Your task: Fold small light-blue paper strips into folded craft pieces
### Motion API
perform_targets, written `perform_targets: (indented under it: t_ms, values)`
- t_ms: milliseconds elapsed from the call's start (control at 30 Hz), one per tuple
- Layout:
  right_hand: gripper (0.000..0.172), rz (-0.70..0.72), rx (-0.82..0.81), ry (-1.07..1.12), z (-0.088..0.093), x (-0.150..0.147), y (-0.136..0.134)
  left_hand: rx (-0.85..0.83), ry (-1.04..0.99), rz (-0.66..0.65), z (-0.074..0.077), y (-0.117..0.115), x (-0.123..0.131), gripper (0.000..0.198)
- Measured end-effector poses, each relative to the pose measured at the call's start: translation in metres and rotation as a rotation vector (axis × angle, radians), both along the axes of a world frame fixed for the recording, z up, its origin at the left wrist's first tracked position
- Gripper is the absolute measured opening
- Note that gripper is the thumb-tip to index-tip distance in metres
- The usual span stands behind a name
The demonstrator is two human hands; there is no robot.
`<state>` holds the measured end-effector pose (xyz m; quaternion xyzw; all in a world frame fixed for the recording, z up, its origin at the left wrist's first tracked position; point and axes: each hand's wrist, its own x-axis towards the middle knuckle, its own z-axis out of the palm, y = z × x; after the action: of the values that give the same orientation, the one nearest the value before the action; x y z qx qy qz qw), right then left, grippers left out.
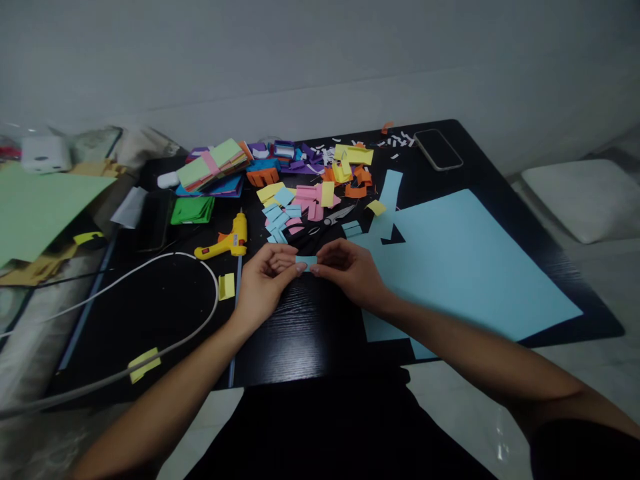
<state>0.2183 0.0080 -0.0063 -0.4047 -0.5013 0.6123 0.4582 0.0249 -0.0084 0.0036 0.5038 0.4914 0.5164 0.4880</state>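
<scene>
From where I stand, the left hand point(263, 277) pinches one end of a small blue paper point(306, 261) at the frame's centre, long axis left to right, lying between both grips; the right hand point(354, 268) pinches the other end.

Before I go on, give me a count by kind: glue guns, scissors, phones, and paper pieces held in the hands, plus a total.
Glue gun: 1
Scissors: 1 pair
Phones: 2
Blue paper piece, held between left hand and right hand: 1
Total: 5
</scene>
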Motion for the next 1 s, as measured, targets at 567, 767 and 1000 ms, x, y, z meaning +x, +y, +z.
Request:
perform_targets:
  t_ms: [567,767,1000]
  values:
    - [0.024,0.073,0.016,-0.08,-0.0003,0.0021,-0.0007,-0.065,0.024,-0.015,0.004,0.0002,-0.0007,0.029]
    - [0.023,0.087,0.012,-0.073,0.0024,0.0018,-0.0011,-0.024,0.044,-0.004,0.0046,-0.0005,-0.0007,0.028]
    - [0.025,0.095,0.013,-0.068,0.0041,-0.0005,-0.0013,0.037,0.036,-0.026,0.0072,-0.003,0.002,0.025]
